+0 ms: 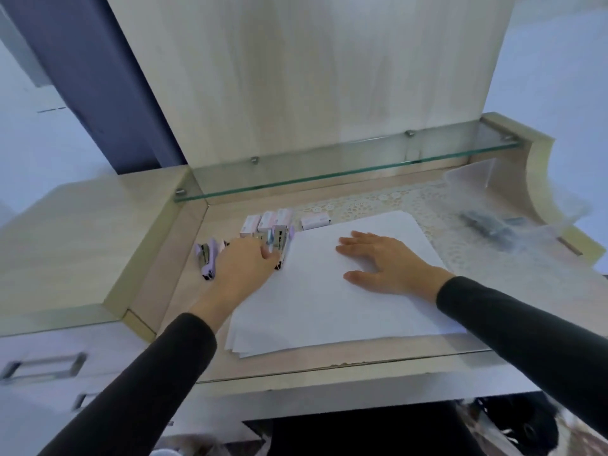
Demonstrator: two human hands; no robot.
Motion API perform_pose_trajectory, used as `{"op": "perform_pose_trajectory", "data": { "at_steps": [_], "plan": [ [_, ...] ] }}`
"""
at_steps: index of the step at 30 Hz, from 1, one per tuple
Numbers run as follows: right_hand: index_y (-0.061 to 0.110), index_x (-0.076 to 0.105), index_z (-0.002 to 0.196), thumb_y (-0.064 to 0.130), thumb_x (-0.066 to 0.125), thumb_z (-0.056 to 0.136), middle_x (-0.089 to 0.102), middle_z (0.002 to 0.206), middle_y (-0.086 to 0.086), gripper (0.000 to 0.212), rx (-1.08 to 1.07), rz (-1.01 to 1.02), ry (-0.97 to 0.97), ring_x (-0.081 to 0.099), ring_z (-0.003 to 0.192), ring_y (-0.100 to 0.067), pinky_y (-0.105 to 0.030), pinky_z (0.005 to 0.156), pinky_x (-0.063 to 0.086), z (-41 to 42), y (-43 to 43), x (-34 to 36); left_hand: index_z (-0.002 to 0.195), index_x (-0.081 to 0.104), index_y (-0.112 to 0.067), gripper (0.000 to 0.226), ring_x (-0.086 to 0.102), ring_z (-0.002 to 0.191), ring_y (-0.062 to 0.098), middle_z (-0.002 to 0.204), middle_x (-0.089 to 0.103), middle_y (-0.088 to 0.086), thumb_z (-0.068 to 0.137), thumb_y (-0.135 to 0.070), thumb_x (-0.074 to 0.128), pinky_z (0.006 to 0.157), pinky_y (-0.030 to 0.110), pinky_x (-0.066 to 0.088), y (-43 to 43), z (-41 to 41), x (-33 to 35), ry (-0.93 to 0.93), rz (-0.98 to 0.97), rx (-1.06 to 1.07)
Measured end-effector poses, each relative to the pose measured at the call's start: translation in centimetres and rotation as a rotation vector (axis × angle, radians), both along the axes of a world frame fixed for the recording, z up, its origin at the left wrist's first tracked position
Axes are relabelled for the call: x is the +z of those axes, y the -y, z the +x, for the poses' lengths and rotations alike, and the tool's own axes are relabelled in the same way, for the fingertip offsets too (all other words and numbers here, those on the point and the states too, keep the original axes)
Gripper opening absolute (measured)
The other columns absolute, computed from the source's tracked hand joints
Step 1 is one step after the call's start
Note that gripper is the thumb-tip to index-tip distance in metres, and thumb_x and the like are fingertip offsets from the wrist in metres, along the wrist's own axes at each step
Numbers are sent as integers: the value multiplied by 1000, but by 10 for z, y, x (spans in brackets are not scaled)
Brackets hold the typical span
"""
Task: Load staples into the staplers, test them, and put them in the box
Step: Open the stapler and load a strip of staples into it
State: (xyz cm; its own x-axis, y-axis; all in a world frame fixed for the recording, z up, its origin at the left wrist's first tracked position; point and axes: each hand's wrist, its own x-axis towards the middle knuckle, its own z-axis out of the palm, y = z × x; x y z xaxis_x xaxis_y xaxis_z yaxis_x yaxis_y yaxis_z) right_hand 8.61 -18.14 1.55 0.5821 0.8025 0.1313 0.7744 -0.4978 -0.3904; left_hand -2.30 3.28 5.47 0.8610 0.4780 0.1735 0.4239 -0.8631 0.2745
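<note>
A lilac stapler (206, 258) lies on the desk at the left. A second stapler (281, 240) sits at the left edge of a stack of white paper (329, 297). My left hand (245, 264) reaches between them, its fingers curled at the second stapler. Whether it grips that stapler I cannot tell. My right hand (385, 261) rests flat on the paper with fingers spread. Small pink-and-white staple boxes (266, 222) stand in a row behind the staplers. One more staple box (315, 220) lies apart to their right.
A glass shelf (345, 166) runs along the back above the desk. A clear plastic bag (493, 222) with dark items lies at the right on a lace mat (371, 202). A raised cabinet top (79, 241) with drawers stands to the left.
</note>
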Motion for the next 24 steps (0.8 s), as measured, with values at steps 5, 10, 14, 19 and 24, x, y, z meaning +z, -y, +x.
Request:
{"op": "perform_pose_trajectory", "data": {
  "at_steps": [5, 10, 14, 19, 24],
  "plan": [
    [31, 38, 136, 47, 53, 85, 30, 148, 15, 55, -9, -5, -5, 18, 139, -6, -26, 113, 12, 2, -1, -2, 67, 51, -11, 35, 49, 61, 17, 58, 45, -3, 89, -37, 48, 43, 23, 26, 6, 5, 4, -113, 84, -5],
    [31, 40, 135, 48, 54, 85, 31, 147, 15, 55, -1, 18, -6, 19, 139, -6, -26, 114, 13, 5, -2, -5, 69, 50, -11, 36, 46, 58, 17, 63, 47, 0, 86, -43, 51, 41, 23, 24, 6, 20, 3, -122, 118, 48],
    [32, 40, 135, 49, 53, 84, 32, 146, 16, 56, 3, 28, -6, 20, 139, -5, -27, 115, 14, 6, -2, -6, 73, 48, -12, 30, 48, 64, 19, 71, 50, 1, 83, -39, 55, 45, 23, 29, 9, 27, -1, -100, 116, 53],
    [31, 40, 135, 48, 54, 84, 32, 146, 16, 56, -3, 16, -6, 20, 138, -5, -25, 113, 13, 6, -2, -5, 54, 43, -15, 27, 39, 53, 16, 52, 40, -3, 75, -22, 58, 43, 23, 20, 10, 21, -7, 32, 17, 1],
    [33, 40, 134, 47, 54, 84, 32, 146, 17, 54, -23, 19, -16, 20, 138, -3, -24, 111, 15, 3, -2, -2, 92, 69, -13, 15, 55, 70, 11, 76, 62, -6, 77, -12, 68, 58, 8, 40, 20, 4, -11, 313, -320, -129]
  ]
}}
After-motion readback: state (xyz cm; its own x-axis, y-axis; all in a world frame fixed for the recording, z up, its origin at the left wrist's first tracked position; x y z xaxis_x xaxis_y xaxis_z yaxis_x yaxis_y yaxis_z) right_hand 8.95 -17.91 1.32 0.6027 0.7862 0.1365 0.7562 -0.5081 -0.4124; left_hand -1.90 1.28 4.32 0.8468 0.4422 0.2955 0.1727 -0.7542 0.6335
